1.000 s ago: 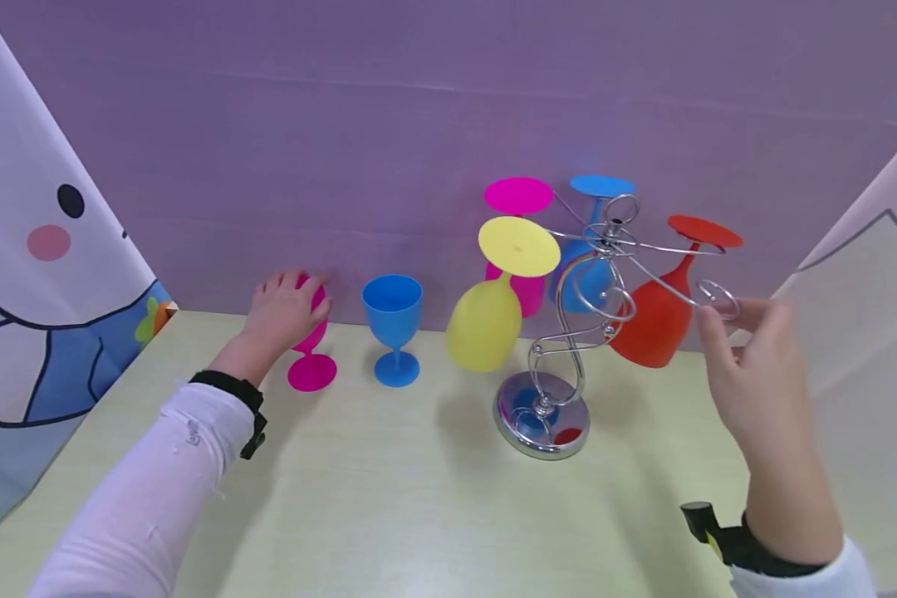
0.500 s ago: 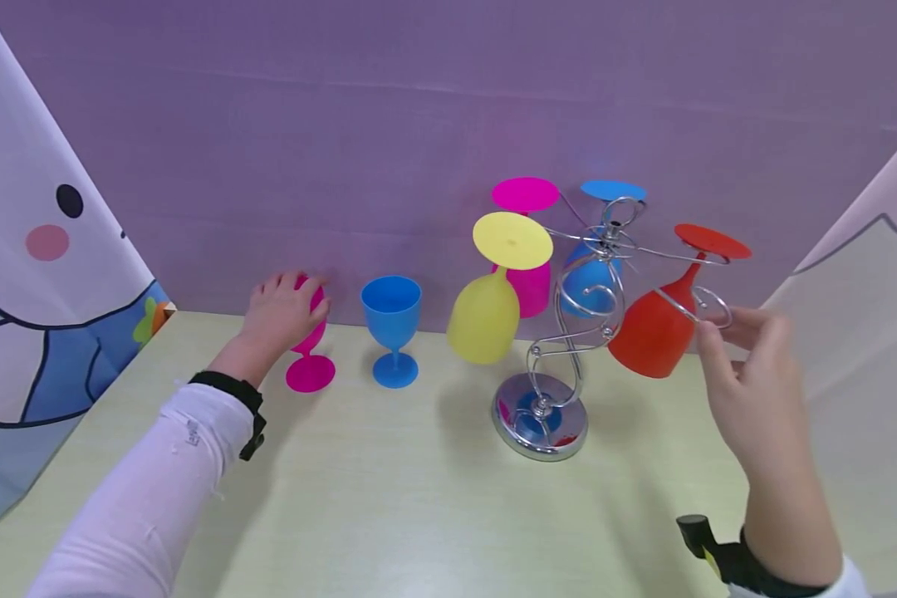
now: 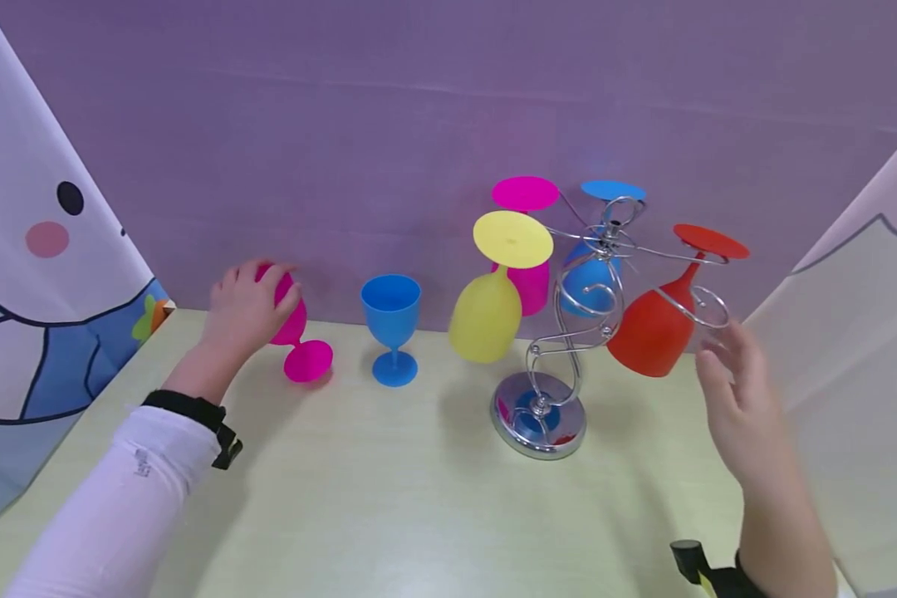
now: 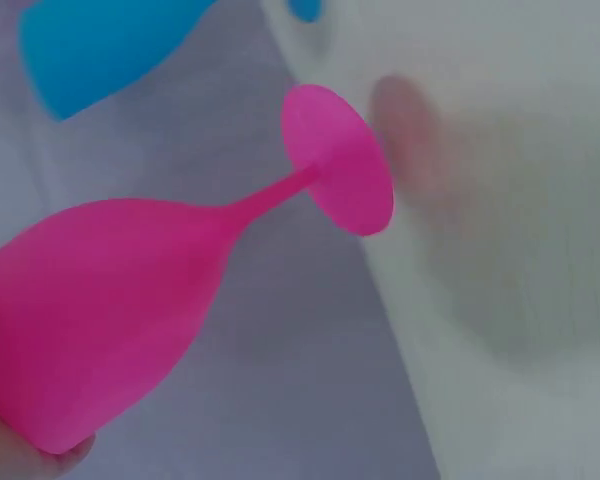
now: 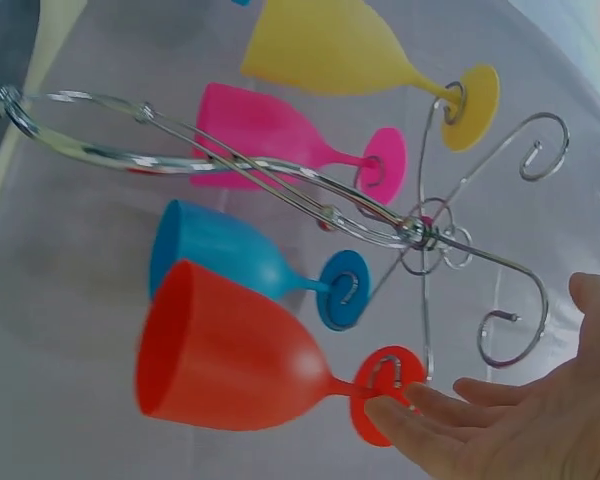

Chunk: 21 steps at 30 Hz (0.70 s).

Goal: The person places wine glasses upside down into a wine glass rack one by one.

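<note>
My left hand (image 3: 242, 309) grips a magenta plastic goblet (image 4: 120, 290) by the bowl. The goblet tilts, and its foot stands clear of the table, its shadow apart from it in the left wrist view. Beside it a blue goblet (image 3: 392, 311) stands upright on the table. My right hand (image 3: 743, 407) holds nothing, its fingers loosely extended near a bare curled hook (image 3: 710, 307) of the chrome rack (image 3: 540, 423). Upside down on the rack hang a yellow goblet (image 3: 486, 320), another magenta goblet (image 5: 260, 130), another blue goblet (image 5: 220, 250) and a red goblet (image 5: 235, 350).
The pale wooden table (image 3: 389, 498) meets a purple backdrop (image 3: 306, 149) just behind the goblets. A cartoon-printed cloth (image 3: 52, 316) hangs at the left, and a pale cloth (image 3: 860, 374) at the right.
The rack's top turned slightly, bringing the red goblet and bare hook nearer; then my right hand let go of the hook. My left hand moved left, lifting and tilting the magenta goblet.
</note>
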Available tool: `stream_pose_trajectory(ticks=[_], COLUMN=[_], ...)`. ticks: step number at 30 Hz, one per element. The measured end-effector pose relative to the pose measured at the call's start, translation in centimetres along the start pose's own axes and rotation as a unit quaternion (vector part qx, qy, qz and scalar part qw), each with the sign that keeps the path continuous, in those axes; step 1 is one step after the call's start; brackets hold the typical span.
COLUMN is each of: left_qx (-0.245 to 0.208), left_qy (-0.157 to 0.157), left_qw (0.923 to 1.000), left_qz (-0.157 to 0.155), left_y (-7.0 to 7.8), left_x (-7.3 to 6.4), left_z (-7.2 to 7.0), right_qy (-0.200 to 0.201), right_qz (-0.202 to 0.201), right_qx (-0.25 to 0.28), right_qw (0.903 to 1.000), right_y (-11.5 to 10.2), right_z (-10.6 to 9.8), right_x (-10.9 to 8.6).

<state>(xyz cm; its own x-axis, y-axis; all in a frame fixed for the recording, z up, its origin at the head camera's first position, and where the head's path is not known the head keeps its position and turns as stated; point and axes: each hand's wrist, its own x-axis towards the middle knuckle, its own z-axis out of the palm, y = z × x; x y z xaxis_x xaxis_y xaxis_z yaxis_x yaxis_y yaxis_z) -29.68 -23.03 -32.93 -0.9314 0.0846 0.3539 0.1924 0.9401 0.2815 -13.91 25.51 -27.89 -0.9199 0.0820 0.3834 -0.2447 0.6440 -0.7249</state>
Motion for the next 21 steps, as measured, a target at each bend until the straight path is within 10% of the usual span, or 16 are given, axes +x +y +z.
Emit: stream_pose_trajectory(ticks=[7,12,18,21], left_qx=[-0.100,-0.201,-0.334,-0.445], left_qy=[0.084,0.155,0.203,0.205], left_qw=[0.9909,0.9671,0.9203,0.8715], left_qz=[-0.032,-0.016,-0.006,-0.015], left_y=[0.1,1.0,3.9,5.8], left_x=[-3.8,-6.3,-9.0,-10.0], left_z=[-3.2,-5.1,-6.5,-6.7], right_qy=[-0.030,-0.031,0.000,-0.008], right_qz=[0.005,-0.018,-0.085,-0.140], right_qx=[0.049,0.063,0.155,0.232], right_qw=[0.9983,0.9974,0.9843,0.9626], right_y=[0.7,0.6,0.3,0.1], right_z=[1.6,2.2,3.5,4.3], right_x=[-1.2,-1.9,-2.6,-2.9])
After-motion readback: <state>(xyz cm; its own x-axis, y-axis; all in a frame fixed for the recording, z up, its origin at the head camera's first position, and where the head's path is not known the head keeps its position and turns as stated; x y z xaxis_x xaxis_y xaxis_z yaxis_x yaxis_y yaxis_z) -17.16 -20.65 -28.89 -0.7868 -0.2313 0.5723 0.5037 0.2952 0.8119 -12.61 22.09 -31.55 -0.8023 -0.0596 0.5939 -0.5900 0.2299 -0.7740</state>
